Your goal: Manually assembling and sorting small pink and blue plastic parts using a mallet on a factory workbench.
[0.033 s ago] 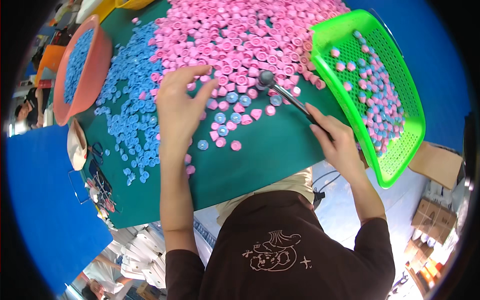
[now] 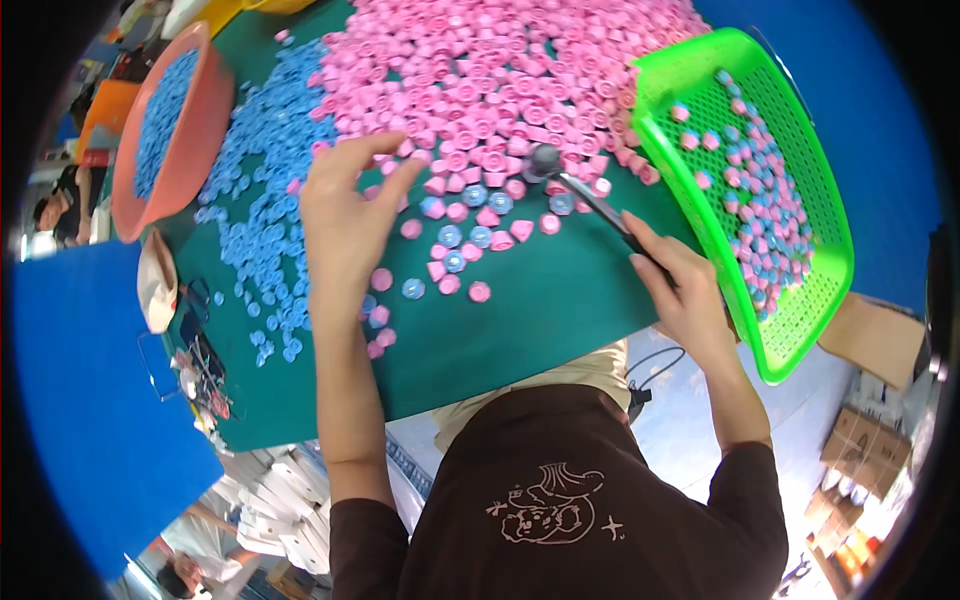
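Note:
My right hand grips the black handle of a small hammer with a metal shaft and a round dark head. The hammer head hangs at the near edge of a pile of pink cup-shaped plastic pieces. Left of it, my left hand is open over the boundary of the pink and blue pieces, thumb and forefinger apart. Below the hammer head, a loose group of pink pieces and blue pieces lies on the green table. Many small blue pieces are spread on the left.
A green mesh basket at the right holds joined pink-and-blue pieces. At the left stands an orange-pink basin of blue pieces. A beige pouch and scissors lie by the left edge. Other people are in the background.
The whole view has shifted slightly. My left hand sits a little further left and uncovers a few pieces beside its wrist. My right hand still grips the hammer.

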`<state>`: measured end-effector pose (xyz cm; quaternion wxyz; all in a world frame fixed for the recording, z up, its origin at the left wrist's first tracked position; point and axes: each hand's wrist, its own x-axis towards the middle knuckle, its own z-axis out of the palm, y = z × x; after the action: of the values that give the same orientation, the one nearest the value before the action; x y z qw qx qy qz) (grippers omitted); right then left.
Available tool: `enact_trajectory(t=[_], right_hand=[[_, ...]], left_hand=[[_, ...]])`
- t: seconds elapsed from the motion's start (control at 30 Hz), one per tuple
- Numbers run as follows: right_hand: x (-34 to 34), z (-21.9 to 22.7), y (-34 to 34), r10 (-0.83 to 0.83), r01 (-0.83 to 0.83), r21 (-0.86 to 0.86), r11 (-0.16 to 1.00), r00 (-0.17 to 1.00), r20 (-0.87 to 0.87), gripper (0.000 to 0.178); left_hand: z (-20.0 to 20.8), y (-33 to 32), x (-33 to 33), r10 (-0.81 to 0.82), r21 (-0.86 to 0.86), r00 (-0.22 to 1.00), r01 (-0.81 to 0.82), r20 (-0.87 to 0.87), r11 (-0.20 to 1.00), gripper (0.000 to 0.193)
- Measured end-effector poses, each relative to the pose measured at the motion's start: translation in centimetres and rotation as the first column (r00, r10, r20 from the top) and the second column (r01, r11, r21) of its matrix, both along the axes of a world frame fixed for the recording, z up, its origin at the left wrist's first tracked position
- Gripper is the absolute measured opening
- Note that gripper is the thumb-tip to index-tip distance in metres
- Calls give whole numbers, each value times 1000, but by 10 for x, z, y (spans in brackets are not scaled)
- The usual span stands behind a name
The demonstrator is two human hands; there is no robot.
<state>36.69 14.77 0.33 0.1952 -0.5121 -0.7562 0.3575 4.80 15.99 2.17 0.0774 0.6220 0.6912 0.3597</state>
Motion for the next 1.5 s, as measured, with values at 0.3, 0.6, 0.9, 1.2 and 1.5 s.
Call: enact_trajectory(t=[0.3,0.6,0.9,1.2,1.5], right_hand=[[3,-22,-9,-245,209,-140,968,910,-336,47],[-17,-8,-15,-176,111,-231,967,943,-283,43],[-14,-8,-5,-122,103,-96,990,966,-227,42],[-18,-6,-6,-158,109,-195,975,954,-256,42],[-7,-16,-5,-162,125,-148,981,949,-272,42]], left_hand=[[-17,-72,-101,134,-252,989,-145,-60,957,15],[-22,-57,-97,267,-304,954,-296,-134,906,21],[-43,-55,-111,119,-256,953,-193,-280,947,29],[-40,-52,-105,142,-250,951,-214,-276,944,33],[-26,-55,-100,129,-348,978,-179,-161,920,24]])
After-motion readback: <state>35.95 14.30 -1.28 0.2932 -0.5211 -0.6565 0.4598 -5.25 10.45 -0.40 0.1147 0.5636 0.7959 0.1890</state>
